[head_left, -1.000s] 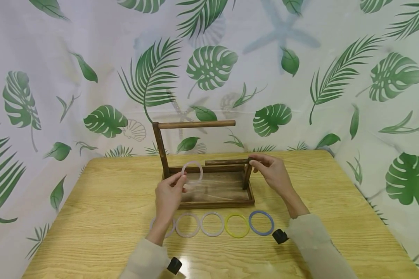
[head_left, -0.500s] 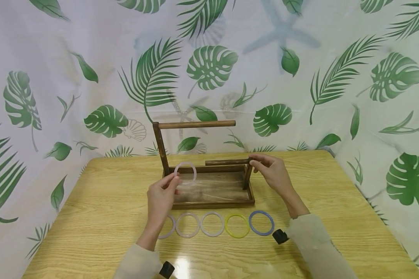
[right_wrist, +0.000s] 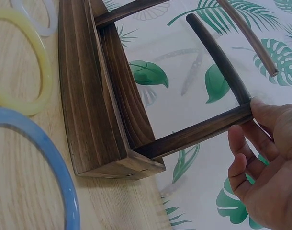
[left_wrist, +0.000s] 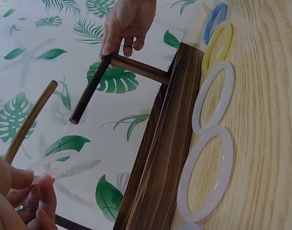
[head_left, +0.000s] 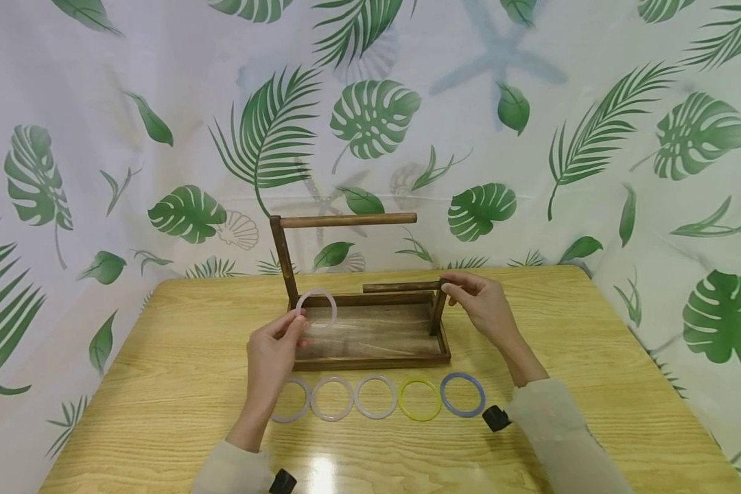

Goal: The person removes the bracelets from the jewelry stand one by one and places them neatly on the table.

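My left hand (head_left: 274,353) pinches a pale pink, see-through bangle (head_left: 335,309) between thumb and fingers, upright above the left end of a dark wooden bangle stand (head_left: 370,361). In the left wrist view this bangle (left_wrist: 64,154) is partly behind the fingers. My right hand (head_left: 481,305) pinches the top of the stand's short right post (head_left: 437,312), where a short bar (head_left: 401,287) runs left. From the taller left post a longer bar (head_left: 348,220) extends right. Neither bar carries a bangle. In the right wrist view, thumb and fingertips hold the post's end (right_wrist: 241,115).
Along the stand's front, a row of bangles lies flat on the wooden table (head_left: 531,453): lavender (head_left: 309,398), pale pink (head_left: 332,418), whitish (head_left: 377,416), yellow (head_left: 421,418) and blue (head_left: 465,414). A leaf-print cloth (head_left: 407,171) hangs behind.
My left hand has drawn the pink bangle to the left and slightly down, away from the short bar's free end. The right hand and the stand stay put.
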A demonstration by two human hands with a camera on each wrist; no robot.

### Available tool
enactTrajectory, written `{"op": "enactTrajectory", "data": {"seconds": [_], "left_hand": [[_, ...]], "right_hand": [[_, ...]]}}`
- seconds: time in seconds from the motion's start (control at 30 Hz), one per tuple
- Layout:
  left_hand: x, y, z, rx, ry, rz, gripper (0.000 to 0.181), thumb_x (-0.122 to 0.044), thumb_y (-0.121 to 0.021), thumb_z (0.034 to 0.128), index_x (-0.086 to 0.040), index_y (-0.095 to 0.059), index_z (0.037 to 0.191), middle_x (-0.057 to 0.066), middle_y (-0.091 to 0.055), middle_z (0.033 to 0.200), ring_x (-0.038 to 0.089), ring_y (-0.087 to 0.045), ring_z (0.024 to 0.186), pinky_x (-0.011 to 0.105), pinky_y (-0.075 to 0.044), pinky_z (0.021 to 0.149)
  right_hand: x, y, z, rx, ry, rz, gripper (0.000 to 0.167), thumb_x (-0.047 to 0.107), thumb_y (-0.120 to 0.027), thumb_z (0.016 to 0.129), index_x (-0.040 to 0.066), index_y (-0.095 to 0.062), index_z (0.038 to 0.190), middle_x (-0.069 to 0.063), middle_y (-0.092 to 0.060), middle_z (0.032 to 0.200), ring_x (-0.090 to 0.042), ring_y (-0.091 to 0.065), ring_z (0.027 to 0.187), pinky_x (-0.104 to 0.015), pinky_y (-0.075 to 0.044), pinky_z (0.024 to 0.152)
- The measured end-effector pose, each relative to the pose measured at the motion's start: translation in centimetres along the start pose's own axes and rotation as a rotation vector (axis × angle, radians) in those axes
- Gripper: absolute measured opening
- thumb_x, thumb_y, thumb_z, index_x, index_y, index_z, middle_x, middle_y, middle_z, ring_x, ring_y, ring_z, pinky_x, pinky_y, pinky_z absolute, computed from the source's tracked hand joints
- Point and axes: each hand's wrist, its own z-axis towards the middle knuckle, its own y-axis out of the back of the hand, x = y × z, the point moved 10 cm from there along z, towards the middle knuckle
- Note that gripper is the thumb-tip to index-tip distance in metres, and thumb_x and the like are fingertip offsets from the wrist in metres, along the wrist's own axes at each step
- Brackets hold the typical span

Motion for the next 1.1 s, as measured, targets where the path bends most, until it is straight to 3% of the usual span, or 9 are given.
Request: {"op": "enactTrajectory", "data": {"seconds": [0.17,0.37,0.5,0.6,0.7,0.9,1.1], "left_hand": [[0.3,0.6,-0.1,-0.006,0.004,0.004,0.024,-0.017,-0.071,0.1005,-0.006,-0.078,0.121,0.015,-0.078,0.093,0.022,-0.069,0.067,0.017,-0.032,0.044],[0.9,1.4,-0.2,0.015,0.030,0.007,0.026,-0.017,-0.070,0.1016,-0.004,-0.076,0.123,0.011,-0.078,0.104,0.019,-0.069,0.068,0.017,-0.043,0.055],[1.0,2.2,-0.3,0.014,0.038,0.017,0.025,-0.016,-0.068,0.1022,-0.005,-0.076,0.123,0.013,-0.078,0.099,0.025,-0.070,0.071,0.018,-0.038,0.050],[1.1,2.9,-0.4,0.005,0.038,0.040,0.025,-0.017,-0.068,0.1023,-0.005,-0.076,0.123,0.013,-0.078,0.100,0.027,-0.071,0.073,0.018,-0.044,0.058],[1.2,3.6,-0.5,-0.002,0.038,0.062,0.027,-0.017,-0.068,0.1023,-0.004,-0.075,0.124,0.014,-0.077,0.108,0.022,-0.071,0.072,0.018,-0.046,0.069],[1.8,4.6,-0.7,-0.006,0.080,0.053,0.027,-0.017,-0.068,0.1025,-0.003,-0.075,0.125,0.015,-0.074,0.119,0.007,-0.067,0.067,0.017,-0.026,0.040],[2.0,5.4,-1.0,-0.004,0.088,0.060,0.029,-0.019,-0.068,0.1028,-0.003,-0.074,0.126,0.013,-0.074,0.120,0.006,-0.066,0.066,0.017,-0.023,0.039]], "right_hand": [[-0.8,0.1,0.2,-0.001,0.013,0.012,0.030,0.020,-0.068,0.103,0.003,-0.073,0.126,-0.020,-0.072,0.108,-0.026,-0.065,0.082,-0.024,-0.038,0.051],[-0.6,0.0,0.1,0.002,0.028,0.020,0.030,0.019,-0.068,0.103,0.001,-0.072,0.127,-0.021,-0.072,0.106,-0.028,-0.065,0.081,-0.024,-0.037,0.051],[1.7,0.0,-0.4,0.005,0.021,-0.001,0.029,0.012,-0.066,0.103,-0.005,-0.070,0.126,-0.026,-0.071,0.106,-0.035,-0.064,0.083,-0.023,-0.037,0.051],[2.8,0.0,-0.6,0.009,0.012,-0.019,0.029,0.006,-0.064,0.103,-0.010,-0.068,0.126,-0.030,-0.070,0.106,-0.042,-0.063,0.084,-0.022,-0.036,0.051],[1.2,0.0,-0.2,0.005,0.012,-0.017,0.028,0.007,-0.064,0.103,-0.007,-0.069,0.127,-0.029,-0.070,0.106,-0.039,-0.064,0.083,-0.022,-0.036,0.051],[-0.9,0.1,0.3,-0.001,0.009,-0.008,0.030,0.016,-0.067,0.103,0.000,-0.071,0.128,-0.023,-0.072,0.106,-0.031,-0.065,0.081,-0.023,-0.037,0.052],[-0.8,0.0,0.2,0.003,0.025,-0.008,0.032,0.020,-0.068,0.103,0.001,-0.072,0.128,-0.020,-0.072,0.107,-0.024,-0.065,0.080,-0.025,-0.038,0.051]]}}
